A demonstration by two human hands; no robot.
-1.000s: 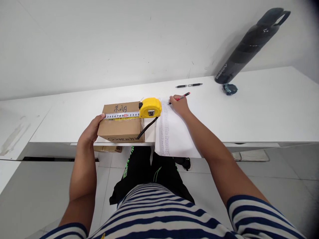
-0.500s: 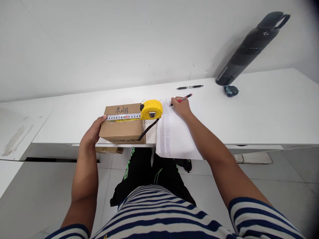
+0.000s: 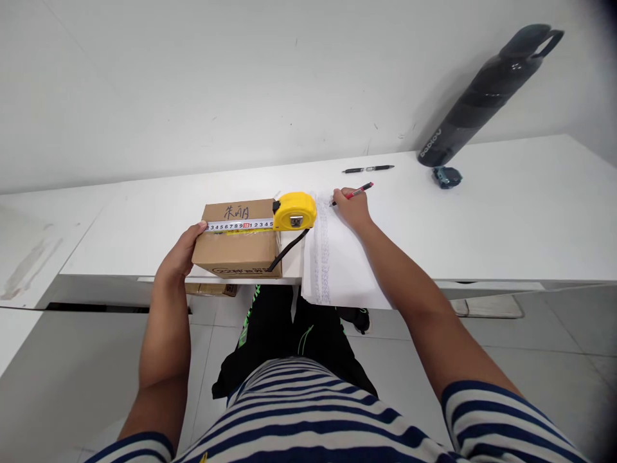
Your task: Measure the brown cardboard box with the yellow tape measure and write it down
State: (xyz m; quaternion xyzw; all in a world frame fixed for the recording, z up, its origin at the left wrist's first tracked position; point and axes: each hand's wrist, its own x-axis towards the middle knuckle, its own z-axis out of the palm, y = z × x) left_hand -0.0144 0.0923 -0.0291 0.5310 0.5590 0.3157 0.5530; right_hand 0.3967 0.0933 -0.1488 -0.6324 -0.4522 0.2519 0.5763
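Note:
A brown cardboard box [image 3: 236,250] with handwriting on top sits at the table's front edge. My left hand [image 3: 182,249] is closed on its left side, with the thumb pressing the end of the metal tape blade to the top edge. The blade runs across the box to a yellow tape measure [image 3: 295,211], whose black strap hangs over the box's right side. My right hand [image 3: 352,208] grips a red and black pen [image 3: 359,190], its tip at the upper part of a white notebook [image 3: 347,270] with columns of small handwriting.
A black pen [image 3: 368,169] lies behind the notebook. At the right back stand a tall dark bottle [image 3: 482,96] and, in front of it, a small dark teal tape measure [image 3: 447,177]. The white wall [image 3: 241,83] rises behind. Another cardboard box [image 3: 212,290] shows below the tabletop.
My right hand with the red and black pen has shifted very slightly to the right over the notebook. My left hand, the box and the yellow tape measure stay as they were.

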